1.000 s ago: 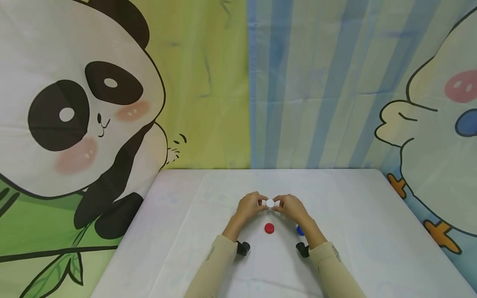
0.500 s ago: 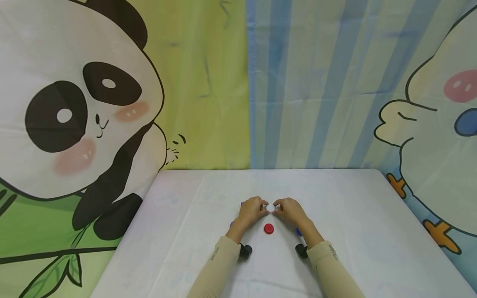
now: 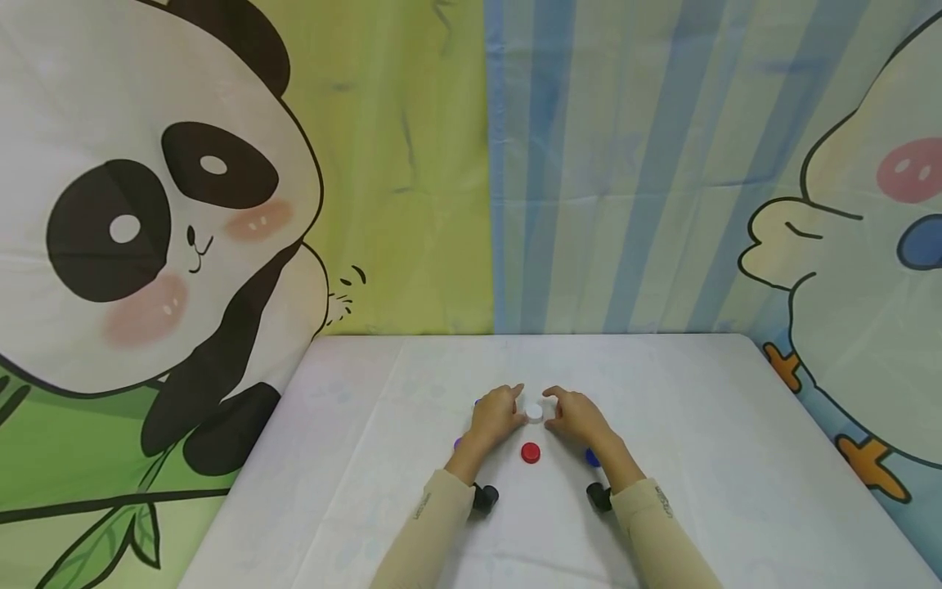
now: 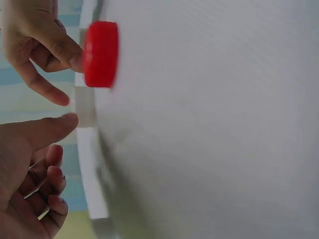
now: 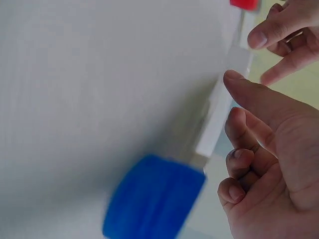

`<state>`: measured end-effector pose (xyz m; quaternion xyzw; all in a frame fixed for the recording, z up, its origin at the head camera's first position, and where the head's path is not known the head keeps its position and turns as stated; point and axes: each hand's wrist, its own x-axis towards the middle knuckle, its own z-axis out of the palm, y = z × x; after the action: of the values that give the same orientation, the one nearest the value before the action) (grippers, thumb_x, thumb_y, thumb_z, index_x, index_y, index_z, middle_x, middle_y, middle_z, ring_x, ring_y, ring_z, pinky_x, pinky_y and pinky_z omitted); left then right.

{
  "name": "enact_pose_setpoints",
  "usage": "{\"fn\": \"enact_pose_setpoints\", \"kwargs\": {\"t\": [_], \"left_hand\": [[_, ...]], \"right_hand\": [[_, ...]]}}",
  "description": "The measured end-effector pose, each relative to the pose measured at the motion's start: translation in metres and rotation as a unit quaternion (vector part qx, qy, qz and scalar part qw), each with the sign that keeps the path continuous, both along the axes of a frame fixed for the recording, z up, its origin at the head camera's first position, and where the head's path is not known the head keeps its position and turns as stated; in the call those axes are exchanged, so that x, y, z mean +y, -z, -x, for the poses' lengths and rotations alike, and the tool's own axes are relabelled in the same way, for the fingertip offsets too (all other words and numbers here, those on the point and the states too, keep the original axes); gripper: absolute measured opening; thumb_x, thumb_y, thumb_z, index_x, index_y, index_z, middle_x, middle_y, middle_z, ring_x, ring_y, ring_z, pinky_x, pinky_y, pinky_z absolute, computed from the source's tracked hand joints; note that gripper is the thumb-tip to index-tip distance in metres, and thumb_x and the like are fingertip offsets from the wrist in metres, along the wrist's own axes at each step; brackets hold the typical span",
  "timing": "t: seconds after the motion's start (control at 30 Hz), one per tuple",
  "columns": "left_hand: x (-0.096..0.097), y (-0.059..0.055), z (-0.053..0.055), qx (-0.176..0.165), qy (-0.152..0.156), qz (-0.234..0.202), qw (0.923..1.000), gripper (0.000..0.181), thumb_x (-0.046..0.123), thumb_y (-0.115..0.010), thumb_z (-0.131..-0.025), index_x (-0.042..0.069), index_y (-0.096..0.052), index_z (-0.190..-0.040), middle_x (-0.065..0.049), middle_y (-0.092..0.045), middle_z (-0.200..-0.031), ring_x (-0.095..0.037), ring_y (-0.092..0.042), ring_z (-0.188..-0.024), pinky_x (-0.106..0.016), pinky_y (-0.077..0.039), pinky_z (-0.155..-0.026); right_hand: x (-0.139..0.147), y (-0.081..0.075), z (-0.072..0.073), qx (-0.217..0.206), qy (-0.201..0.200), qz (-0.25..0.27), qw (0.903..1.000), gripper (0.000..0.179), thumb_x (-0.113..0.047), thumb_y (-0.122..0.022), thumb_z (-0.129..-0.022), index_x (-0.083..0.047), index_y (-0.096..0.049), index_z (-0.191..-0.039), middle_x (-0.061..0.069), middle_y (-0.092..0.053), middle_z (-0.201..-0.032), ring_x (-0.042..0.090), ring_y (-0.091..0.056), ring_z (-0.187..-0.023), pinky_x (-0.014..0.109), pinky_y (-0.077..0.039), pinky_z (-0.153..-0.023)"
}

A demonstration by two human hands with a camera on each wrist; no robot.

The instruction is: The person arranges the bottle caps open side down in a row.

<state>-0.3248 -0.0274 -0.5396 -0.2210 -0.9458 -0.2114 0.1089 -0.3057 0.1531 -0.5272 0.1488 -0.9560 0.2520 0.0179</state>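
A round white cap point(image 3: 533, 413) lies on the white table between both hands. At its left side is my left hand point(image 3: 495, 415), thumb tip close to the rim and index finger lifted away. My right hand point(image 3: 580, 415) faces it from the right, with thumb and index finger spread. In the left wrist view, the white cap point(image 4: 85, 107) appears between the two hands' fingers, beyond a red cap point(image 4: 101, 55). The right wrist view shows a blue cap point(image 5: 154, 199) close to the camera, with my right thumb point(image 5: 249, 92) near the white cap point(image 5: 241, 60).
The red cap point(image 3: 530, 452) sits nearer the person than the white one. Under the right wrist the blue cap point(image 3: 592, 457) shows partly. A purple piece point(image 3: 458, 442) and a blue piece point(image 3: 477, 402) peek out behind the left arm. Black wrist cameras point(image 3: 484, 498) hang at both sleeves.
Both hands brought the white cap slightly towards the person and set it on the table. Their fingers have since spread and let go of it.
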Motion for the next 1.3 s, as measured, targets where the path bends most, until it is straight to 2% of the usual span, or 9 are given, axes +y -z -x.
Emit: {"fn": "enact_pose_setpoints", "kwargs": {"t": [0.13, 0.3, 0.43, 0.53, 0.63, 0.8, 0.93, 1.13, 1.3], "left_hand": [[0.009, -0.018, -0.004, 0.012, 0.002, -0.002, 0.9999, 0.051, 0.024, -0.073, -0.073, 0.01, -0.059, -0.119, 0.005, -0.047, -0.064, -0.006, -0.041, -0.056, -0.017, -0.033, -0.049], [0.031, -0.039, -0.006, -0.014, 0.011, -0.001, 0.9998, 0.043, 0.031, -0.07, -0.076, 0.016, -0.062, -0.115, 0.007, -0.049, -0.066, -0.005, -0.041, -0.057, -0.016, -0.032, -0.049], [0.053, -0.047, -0.004, -0.031, 0.02, -0.005, 0.9993, 0.037, 0.033, -0.069, -0.077, 0.02, -0.064, -0.112, 0.008, -0.049, -0.067, -0.004, -0.042, -0.057, -0.017, -0.033, -0.048], [0.068, -0.043, 0.0, -0.049, 0.019, 0.01, 0.9986, 0.036, 0.034, -0.069, -0.077, 0.022, -0.065, -0.111, 0.009, -0.05, -0.068, -0.004, -0.044, -0.058, -0.017, -0.035, -0.049], [0.08, -0.033, 0.002, -0.059, 0.009, 0.048, 0.9971, 0.036, 0.038, -0.069, -0.076, 0.024, -0.066, -0.109, 0.008, -0.054, -0.072, -0.005, -0.049, -0.064, -0.018, -0.039, -0.052], [0.091, -0.02, 0.003, -0.037, -0.026, 0.123, 0.9913, 0.035, 0.043, -0.071, -0.071, 0.029, -0.068, -0.103, 0.005, -0.061, -0.089, -0.011, -0.053, -0.083, -0.021, -0.044, -0.064], [0.093, -0.015, 0.004, -0.014, -0.033, 0.161, 0.9863, 0.028, 0.043, -0.071, -0.072, 0.03, -0.07, -0.097, 0.004, -0.06, -0.086, -0.012, -0.05, -0.082, -0.022, -0.042, -0.065], [0.092, -0.009, 0.004, -0.016, -0.027, 0.17, 0.985, 0.021, 0.042, -0.069, -0.074, 0.026, -0.072, -0.086, 0.004, -0.054, -0.075, -0.012, -0.046, -0.073, -0.023, -0.038, -0.061], [0.092, -0.007, 0.004, -0.008, -0.023, 0.16, 0.9868, 0.022, 0.044, -0.069, -0.074, 0.026, -0.073, -0.087, 0.004, -0.055, -0.076, -0.011, -0.046, -0.072, -0.022, -0.038, -0.059]], "right_hand": [[0.013, -0.009, -0.004, -0.003, 0.011, 0.037, 0.9992, 0.047, -0.014, -0.072, -0.074, -0.005, -0.054, -0.117, -0.001, -0.051, -0.066, 0.012, -0.044, -0.057, 0.026, -0.039, -0.056], [0.037, -0.016, -0.006, 0.007, 0.028, 0.086, 0.9959, 0.044, -0.018, -0.067, -0.08, -0.004, -0.052, -0.119, 0.001, -0.054, -0.073, 0.012, -0.044, -0.057, 0.025, -0.038, -0.053], [0.059, -0.019, -0.006, 0.018, 0.053, 0.108, 0.9926, 0.041, -0.023, -0.064, -0.083, -0.004, -0.053, -0.118, 0.005, -0.056, -0.076, 0.014, -0.045, -0.059, 0.026, -0.038, -0.053], [0.071, -0.016, -0.006, 0.009, 0.067, 0.117, 0.9909, 0.04, -0.024, -0.063, -0.084, -0.004, -0.054, -0.117, 0.007, -0.056, -0.079, 0.016, -0.046, -0.061, 0.027, -0.038, -0.054], [0.077, -0.009, -0.003, -0.021, 0.074, 0.126, 0.989, 0.037, -0.024, -0.063, -0.084, -0.005, -0.057, -0.115, 0.008, -0.056, -0.081, 0.017, -0.046, -0.063, 0.029, -0.039, -0.054], [0.081, 0.007, 0.0, -0.065, 0.066, 0.131, 0.987, 0.036, -0.021, -0.065, -0.082, -0.005, -0.058, -0.114, 0.006, -0.057, -0.081, 0.016, -0.048, -0.066, 0.029, -0.04, -0.057], [0.079, 0.015, 0.001, -0.072, 0.061, 0.135, 0.9863, 0.034, -0.017, -0.067, -0.08, -0.005, -0.06, -0.111, 0.005, -0.058, -0.078, 0.015, -0.049, -0.066, 0.028, -0.041, -0.059], [0.075, 0.019, 0.002, -0.062, 0.039, 0.14, 0.9874, 0.03, -0.014, -0.067, -0.079, -0.003, -0.061, -0.106, 0.004, -0.056, -0.073, 0.015, -0.048, -0.064, 0.027, -0.04, -0.059], [0.075, 0.02, 0.002, -0.06, 0.042, 0.131, 0.9887, 0.03, -0.015, -0.068, -0.078, -0.005, -0.062, -0.105, 0.002, -0.054, -0.071, 0.015, -0.047, -0.063, 0.028, -0.04, -0.058]]}}
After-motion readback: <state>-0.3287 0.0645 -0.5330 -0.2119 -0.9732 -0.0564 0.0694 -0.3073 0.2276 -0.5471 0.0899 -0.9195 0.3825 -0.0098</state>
